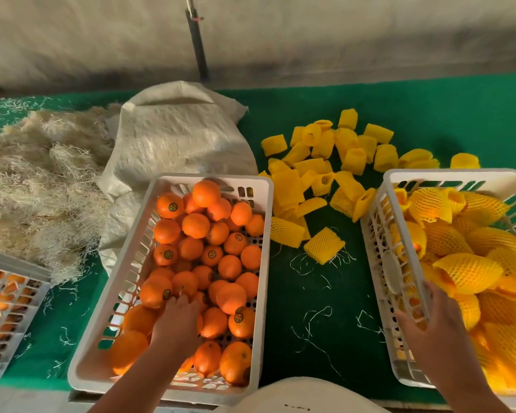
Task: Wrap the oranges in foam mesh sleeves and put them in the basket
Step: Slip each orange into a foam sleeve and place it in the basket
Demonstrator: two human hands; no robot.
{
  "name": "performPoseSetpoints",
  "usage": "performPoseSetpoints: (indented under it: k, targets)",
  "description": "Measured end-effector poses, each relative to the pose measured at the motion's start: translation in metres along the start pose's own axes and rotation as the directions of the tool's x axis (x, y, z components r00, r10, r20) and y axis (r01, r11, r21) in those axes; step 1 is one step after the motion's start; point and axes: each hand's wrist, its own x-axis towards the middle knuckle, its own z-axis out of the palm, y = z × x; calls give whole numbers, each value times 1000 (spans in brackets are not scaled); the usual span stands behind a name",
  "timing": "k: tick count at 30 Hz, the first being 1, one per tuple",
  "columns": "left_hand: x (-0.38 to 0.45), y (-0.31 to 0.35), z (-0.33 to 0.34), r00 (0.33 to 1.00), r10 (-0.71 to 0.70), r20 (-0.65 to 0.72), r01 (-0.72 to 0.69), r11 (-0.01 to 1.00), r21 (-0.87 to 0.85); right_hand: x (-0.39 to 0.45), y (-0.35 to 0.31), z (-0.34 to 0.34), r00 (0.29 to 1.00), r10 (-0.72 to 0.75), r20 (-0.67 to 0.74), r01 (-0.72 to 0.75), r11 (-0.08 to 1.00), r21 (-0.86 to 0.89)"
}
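The left hand (177,318) reaches down into the white crate (262,234) of bare oranges (196,225) at 7 o'clock, its fingers curled among the fruit; whether that grip has closed on one I cannot tell. The right hand (435,318) grips the near rim of the basket (379,234) at 4 o'clock, which holds wrapped oranges (471,272). Loose foam mesh sleeves (325,244) lie on the green tabletop (310,293) between, toward 12 o'clock.
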Motion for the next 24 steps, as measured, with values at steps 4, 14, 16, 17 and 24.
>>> performPoseSetpoints:
  k: [4,14,16,17,24]
  targets:
    - [-7,16,-27,984,-28,-174,-38,930,-365,0,1,1,1000,9,-8,-9,1000,3]
    - [-24,109,-125,989,126,-75,-57,-140,-989,-2,-7,-7,998,45,35,-42,996,-82]
    - [-21,121,-125,971,233,52,132,-341,-931,-2,-12,-12,998,44,36,-38,985,-169]
    - [-19,124,-122,948,299,108,235,-428,-873,-3,-16,-14,999,27,18,-23,978,-208]
    - [-8,143,-107,952,305,27,36,-25,-999,2,-52,2,965,-262,-27,248,939,-236]
